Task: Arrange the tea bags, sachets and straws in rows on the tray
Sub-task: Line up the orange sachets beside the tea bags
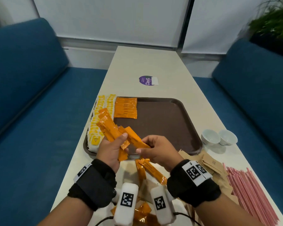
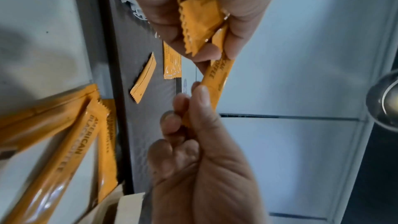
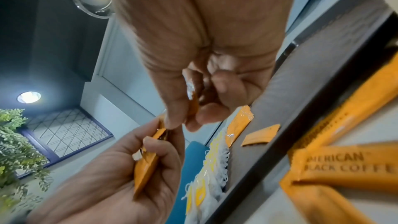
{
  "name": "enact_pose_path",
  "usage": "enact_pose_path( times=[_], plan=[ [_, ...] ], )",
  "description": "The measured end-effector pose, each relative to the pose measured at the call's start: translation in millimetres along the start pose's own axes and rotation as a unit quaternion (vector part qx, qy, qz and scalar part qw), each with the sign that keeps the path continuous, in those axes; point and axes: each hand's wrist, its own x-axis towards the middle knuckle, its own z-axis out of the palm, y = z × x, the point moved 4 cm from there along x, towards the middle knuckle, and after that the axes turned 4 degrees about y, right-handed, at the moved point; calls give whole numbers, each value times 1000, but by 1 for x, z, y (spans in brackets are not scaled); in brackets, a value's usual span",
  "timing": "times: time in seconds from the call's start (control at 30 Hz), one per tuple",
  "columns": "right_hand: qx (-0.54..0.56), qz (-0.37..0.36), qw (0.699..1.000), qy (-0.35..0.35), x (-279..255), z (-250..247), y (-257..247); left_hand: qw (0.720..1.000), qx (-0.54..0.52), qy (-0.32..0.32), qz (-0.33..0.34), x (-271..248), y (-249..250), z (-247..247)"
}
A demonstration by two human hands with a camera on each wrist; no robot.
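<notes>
Left hand (image 1: 110, 150) clutches fan of glossy orange coffee sachets (image 1: 108, 128); right hand (image 1: 155, 150) pinches one sachet (image 1: 136, 139). Brown plastic tray (image 1: 163, 121) holds neat orange sachet row (image 1: 125, 108), yellow-tagged tea bags (image 1: 96, 128). Pink straws (image 1: 250, 191) on bench (image 1: 150, 64).

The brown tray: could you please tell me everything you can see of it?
The brown tray is a dark, rounded-corner rectangle with a raised rim, plastic by its look, lying flat on the pale table. Yellow-tagged tea bags line its left side; a neat row of orange sachets lies beside them at the far end. The rest is bare.
</notes>
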Motion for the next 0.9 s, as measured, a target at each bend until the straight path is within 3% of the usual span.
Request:
enact_pose_path(
  times=[0.17,0.33,0.47,0.6,0.77,0.9],
  plan=[
    [84,10,996,33,3,-1,-2,999,-16,30,-3,1,8,-16],
    [44,-1,995,87,22,-17,-20,999,12,36,-7,4,11,-30],
    [-10,-15,986,168,76,-47,-35,997,48,23,-51,3,5,-41],
    [-119,39,983,135,135,-49,-26,994,69,-15,-81,-3,0,-43],
    [-177,117,975,70,174,-28,-7,990,99,-37,-95,-4,-4,-48],
    [-234,118,964,53,190,-20,-1,989,102,-31,-101,-2,-3,-55]
  ],
)
